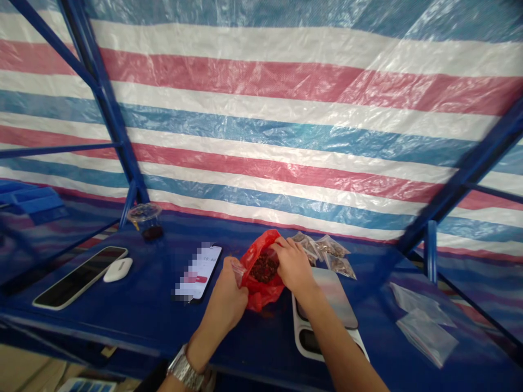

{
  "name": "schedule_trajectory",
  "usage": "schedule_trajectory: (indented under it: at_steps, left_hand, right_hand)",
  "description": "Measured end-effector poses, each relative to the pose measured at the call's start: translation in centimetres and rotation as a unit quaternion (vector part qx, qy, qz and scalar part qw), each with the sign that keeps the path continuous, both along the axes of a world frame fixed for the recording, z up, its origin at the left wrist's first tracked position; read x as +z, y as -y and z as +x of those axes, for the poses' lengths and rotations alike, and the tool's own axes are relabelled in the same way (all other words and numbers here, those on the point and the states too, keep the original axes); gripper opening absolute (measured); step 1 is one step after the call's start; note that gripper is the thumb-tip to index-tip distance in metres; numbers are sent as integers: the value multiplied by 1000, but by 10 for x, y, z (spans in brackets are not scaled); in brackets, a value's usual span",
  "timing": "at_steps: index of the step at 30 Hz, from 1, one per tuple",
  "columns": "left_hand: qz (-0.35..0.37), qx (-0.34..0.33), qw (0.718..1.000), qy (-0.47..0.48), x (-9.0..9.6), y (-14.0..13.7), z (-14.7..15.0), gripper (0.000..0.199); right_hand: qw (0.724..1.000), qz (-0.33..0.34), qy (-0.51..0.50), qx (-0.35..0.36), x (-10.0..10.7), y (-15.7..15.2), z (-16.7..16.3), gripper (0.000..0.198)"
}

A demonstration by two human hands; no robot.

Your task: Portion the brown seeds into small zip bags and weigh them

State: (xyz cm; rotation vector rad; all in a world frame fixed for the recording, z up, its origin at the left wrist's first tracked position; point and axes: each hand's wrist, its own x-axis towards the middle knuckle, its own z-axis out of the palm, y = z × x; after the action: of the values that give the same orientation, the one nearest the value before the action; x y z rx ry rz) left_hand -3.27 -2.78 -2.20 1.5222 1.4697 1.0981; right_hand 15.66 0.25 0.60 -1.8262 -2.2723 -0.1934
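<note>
A red plastic bag [255, 300] stands with its mouth open on the blue table, and dark reddish-brown dried bits [263, 269] show inside. At its left rim my left hand [229, 294] is closed, pinching a small clear plastic bag [237, 270] against the red one. My right hand [292, 264] curls over the right rim, with its fingertips at the opening, partly hidden among the folds. Below my right forearm lies a white scale [333, 296] with a shiny plate. Several filled clear bags [332, 246] rest just behind that hand.
Flat clear zip bags [427, 335] lie at the right. Leftward are a lit phone [203, 272], a dark-screened phone [79, 277], a white earbud case [118, 270] and a clear cup [149, 222] with dark liquid. Blue frame posts [118, 125] and a striped sheet [286, 120] stand behind.
</note>
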Motion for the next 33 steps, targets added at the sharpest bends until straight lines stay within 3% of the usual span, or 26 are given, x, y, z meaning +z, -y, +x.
schedule_trajectory:
  at_steps: [4, 9, 16, 24, 29, 33]
  left_hand:
    - [19, 53, 992, 113, -2, -15, -5, 55]
    - [-3, 73, 983, 171, 6, -16, 4, 59]
    - [-11, 82, 984, 157, 12, -17, 19, 40]
    - [13, 7, 992, 128, 2, -24, 27, 48]
    - [31, 9, 988, 150, 4, -32, 26, 47]
    - [34, 14, 988, 152, 6, -33, 20, 52]
  right_hand:
    - [999, -31, -32, 17, 2, 0, 3, 50]
    - [996, -86, -33, -6, 13, 12, 7, 41]
    - [994, -95, -2, -62, 19, 29, 6, 46]
    - [994, -76, -74, 25, 8, 25, -1, 47]
    - [984, -62, -154, 65, 0, 19, -1, 51]
    - [987, -65, -137, 61, -4, 20, -1, 52]
